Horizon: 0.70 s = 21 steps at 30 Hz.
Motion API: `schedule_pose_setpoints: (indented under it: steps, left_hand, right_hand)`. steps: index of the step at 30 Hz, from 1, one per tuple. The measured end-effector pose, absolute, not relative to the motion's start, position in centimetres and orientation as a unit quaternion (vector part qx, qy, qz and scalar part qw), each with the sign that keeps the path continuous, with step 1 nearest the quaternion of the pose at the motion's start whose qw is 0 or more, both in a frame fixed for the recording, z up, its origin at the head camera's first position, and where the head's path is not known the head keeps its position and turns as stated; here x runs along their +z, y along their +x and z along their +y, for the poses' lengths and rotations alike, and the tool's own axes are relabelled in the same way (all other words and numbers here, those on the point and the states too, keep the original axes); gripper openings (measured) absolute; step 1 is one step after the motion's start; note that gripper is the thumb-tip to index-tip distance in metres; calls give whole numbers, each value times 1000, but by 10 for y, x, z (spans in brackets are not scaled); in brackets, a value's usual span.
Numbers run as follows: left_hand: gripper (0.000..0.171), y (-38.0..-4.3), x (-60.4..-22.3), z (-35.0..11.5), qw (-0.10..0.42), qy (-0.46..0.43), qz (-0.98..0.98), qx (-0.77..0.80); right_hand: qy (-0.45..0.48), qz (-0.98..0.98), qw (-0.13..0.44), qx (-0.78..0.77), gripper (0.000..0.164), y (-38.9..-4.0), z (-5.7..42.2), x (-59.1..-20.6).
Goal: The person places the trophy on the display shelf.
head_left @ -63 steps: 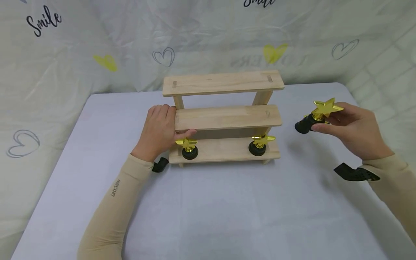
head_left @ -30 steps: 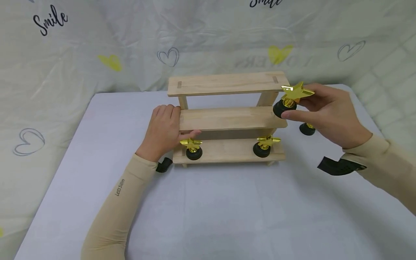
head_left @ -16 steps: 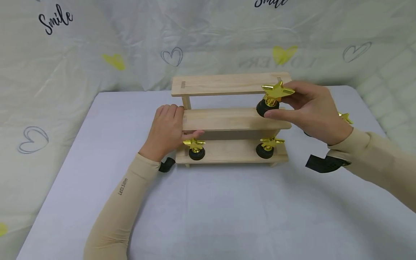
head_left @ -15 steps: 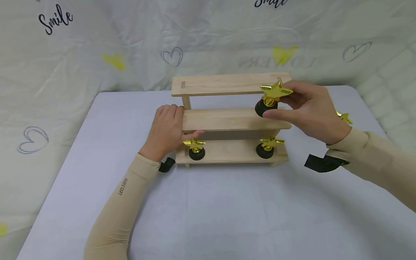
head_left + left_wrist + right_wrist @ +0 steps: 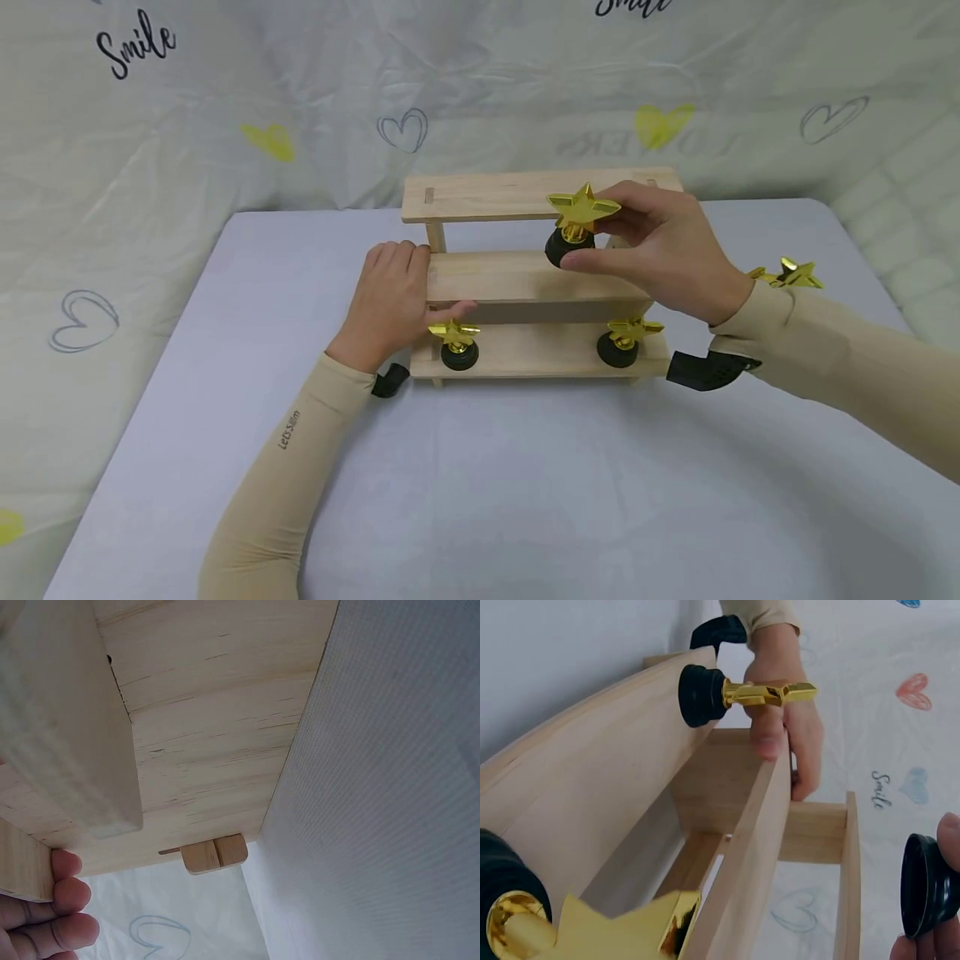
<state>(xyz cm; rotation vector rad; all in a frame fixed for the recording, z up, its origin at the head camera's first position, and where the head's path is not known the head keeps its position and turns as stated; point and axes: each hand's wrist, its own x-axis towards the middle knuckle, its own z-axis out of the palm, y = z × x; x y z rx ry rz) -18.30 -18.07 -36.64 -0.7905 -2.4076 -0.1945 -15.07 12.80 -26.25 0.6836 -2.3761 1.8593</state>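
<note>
A wooden three-tier shelf (image 5: pixel 525 360) stands on the table. My left hand (image 5: pixel 386 304) grips the left end of its middle board (image 5: pixel 487 279), thumb extended along the front; in the left wrist view its fingertips (image 5: pixel 73 895) curl at the wood. My right hand (image 5: pixel 667 242) pinches a gold star trophy (image 5: pixel 583 208) by its star and black base, upright over the middle board. In the right wrist view the trophy's base (image 5: pixel 922 889) appears apart from the boards. On the bottom board stand a left star trophy (image 5: pixel 459 348) and a right star trophy (image 5: pixel 621 346).
Gold star tops (image 5: pixel 797 273) show behind my right sleeve, their lower parts hidden. A white cloth covers the table (image 5: pixel 480 483). A printed curtain (image 5: pixel 495 92) hangs right behind the table's back edge.
My right hand has carried the trophy leftward from the table's right side to over the middle board. My left hand keeps its grip; the head view has shifted slightly.
</note>
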Motion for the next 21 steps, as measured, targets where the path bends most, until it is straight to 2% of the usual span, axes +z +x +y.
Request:
schedule_pose_setpoints:
  steps: [21]
  left_hand:
    - [81,-184,-368,-182,283,-288,-912,-65]
  right_hand:
    - [241,-792,8,561,39,-168,75,-272]
